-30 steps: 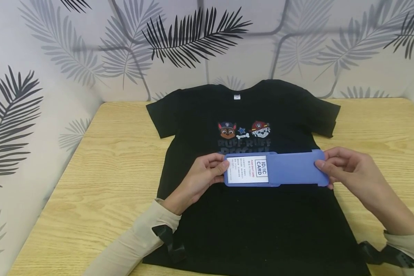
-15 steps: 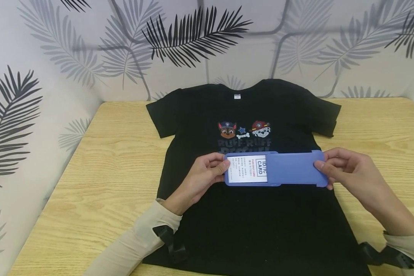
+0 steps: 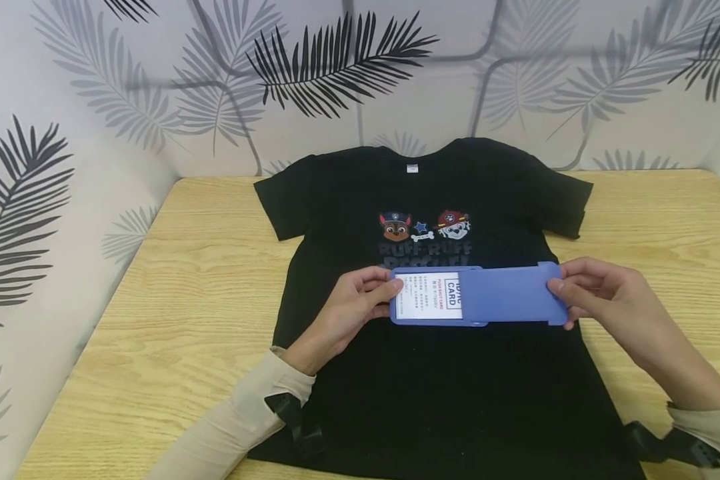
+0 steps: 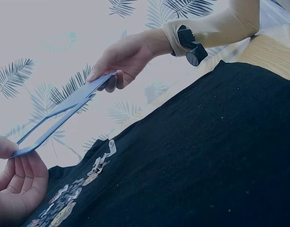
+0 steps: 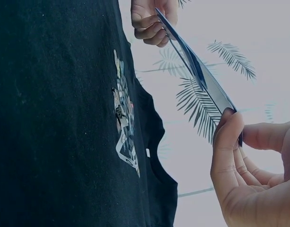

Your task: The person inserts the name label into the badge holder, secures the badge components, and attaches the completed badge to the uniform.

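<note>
— Both ends of the blue card holder are held, as we see it: the left hand pinches one, thumb in front, and the right hand pinches the other.

— Are we sure about the fingers behind it?

— Less so; from the head they are mostly hidden. In the wrist views they look curled, though the left hand is cut off at the edge of its own view.

— And where is the holder?

— Raised above the black T-shirt, covering the bottom of the printed lettering. The right wrist shows us little more than its edge.

— Can we read the white card in it?

— "CARD", yes; the line above is partly under the blue panel, and the smallest print escapes us.

— What lies underneath?

— A pale wooden table, with the shirt spread flat, its hem running out of our head view. Behind stands a wall covering with black and grey fronds. Both beige sleeves are cropped too.
</note>
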`<state>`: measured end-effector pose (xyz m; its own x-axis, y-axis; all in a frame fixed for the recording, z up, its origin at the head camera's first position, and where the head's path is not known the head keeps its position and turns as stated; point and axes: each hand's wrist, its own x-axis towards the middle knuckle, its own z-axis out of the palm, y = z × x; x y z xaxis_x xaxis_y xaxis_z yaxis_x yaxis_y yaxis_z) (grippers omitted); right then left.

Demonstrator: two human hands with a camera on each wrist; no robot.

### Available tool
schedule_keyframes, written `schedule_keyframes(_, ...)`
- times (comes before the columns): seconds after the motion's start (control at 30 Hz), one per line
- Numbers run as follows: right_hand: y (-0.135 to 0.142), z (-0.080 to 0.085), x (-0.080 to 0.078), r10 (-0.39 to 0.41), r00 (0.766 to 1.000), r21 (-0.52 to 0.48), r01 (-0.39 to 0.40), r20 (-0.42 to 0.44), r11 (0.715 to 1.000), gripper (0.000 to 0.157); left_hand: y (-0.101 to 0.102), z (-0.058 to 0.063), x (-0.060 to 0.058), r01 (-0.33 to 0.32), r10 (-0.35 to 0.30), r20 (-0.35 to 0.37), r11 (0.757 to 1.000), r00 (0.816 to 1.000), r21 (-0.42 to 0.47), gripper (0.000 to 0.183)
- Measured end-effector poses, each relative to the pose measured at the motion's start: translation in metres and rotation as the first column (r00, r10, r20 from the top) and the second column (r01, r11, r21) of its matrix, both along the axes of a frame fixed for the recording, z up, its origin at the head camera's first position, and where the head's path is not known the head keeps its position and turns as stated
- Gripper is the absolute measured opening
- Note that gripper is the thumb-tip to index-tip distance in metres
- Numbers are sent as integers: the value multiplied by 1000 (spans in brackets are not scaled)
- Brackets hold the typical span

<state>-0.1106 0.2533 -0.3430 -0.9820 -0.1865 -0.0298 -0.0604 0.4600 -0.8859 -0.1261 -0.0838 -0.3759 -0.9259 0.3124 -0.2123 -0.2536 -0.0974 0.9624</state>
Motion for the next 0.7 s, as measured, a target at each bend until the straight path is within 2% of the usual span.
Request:
schedule_keyframes(0.2,0,-2,0,17,1000,-35,-17,12,999,10,0,0,0,-21,21,-27,999,999,-28,23)
schedule_keyframes(0.53,0,-4,-1,40,999,-35,-39,24,999,9,-1,-2,0,-52,49,-53,997,997,-64,23)
schedule_keyframes(0.7,0,-3,-1,26,999,-45,-24,42,999,10,-2,-3,0,-38,35,-59,998,998,-57,24)
